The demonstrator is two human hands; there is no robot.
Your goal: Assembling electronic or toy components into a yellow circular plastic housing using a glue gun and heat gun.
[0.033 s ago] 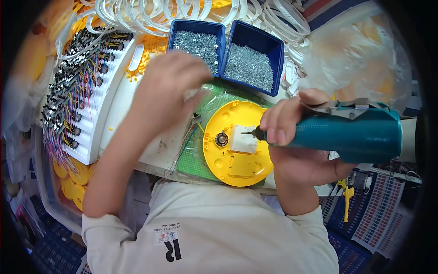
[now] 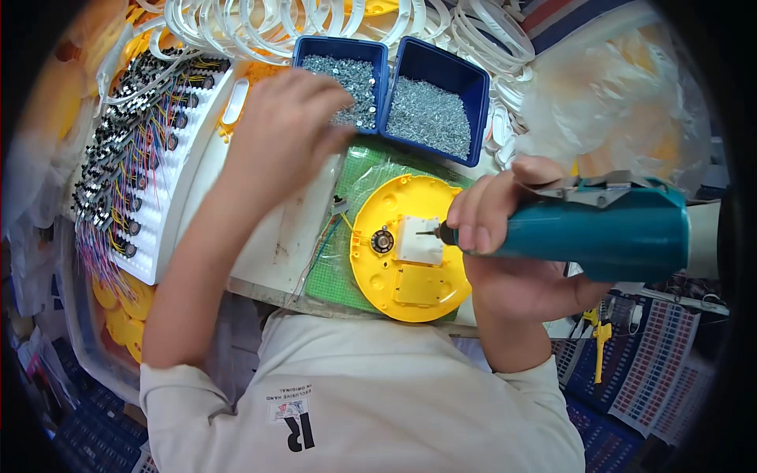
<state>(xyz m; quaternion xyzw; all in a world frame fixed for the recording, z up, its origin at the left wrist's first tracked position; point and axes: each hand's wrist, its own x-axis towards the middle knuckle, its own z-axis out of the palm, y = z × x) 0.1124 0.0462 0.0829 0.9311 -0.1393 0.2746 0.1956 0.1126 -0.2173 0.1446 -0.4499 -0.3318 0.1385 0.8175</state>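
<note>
My right hand [image 2: 512,252] is wrapped round a teal electric screwdriver [image 2: 591,232]. The tool lies almost level, its thin dark bit pointing left over the white box-shaped part [image 2: 419,240] in a round yellow plastic housing [image 2: 378,292]. A small round black speaker [image 2: 382,240] sits in the housing, left of the white part. Near the front left edge of a blue bin of small screws [image 2: 347,79] is my left hand [image 2: 288,130], its fingers bent and smeared by motion. Whether it holds anything is not visible. Beneath the housing lies a green mat [image 2: 327,276].
A second blue bin [image 2: 430,114] holds thinner screws. On the left, a white foam tray [image 2: 185,165] bears several wired speakers. White plastic rings [image 2: 260,27] pile up at the back, and clear plastic bags [image 2: 615,102] lie back right. Thin wires [image 2: 315,252] run beside the housing.
My left hand has shifted slightly left and away from me, its fingers still beside the left bin. The screwdriver has moved very slightly left; the yellow housing stays put.
</note>
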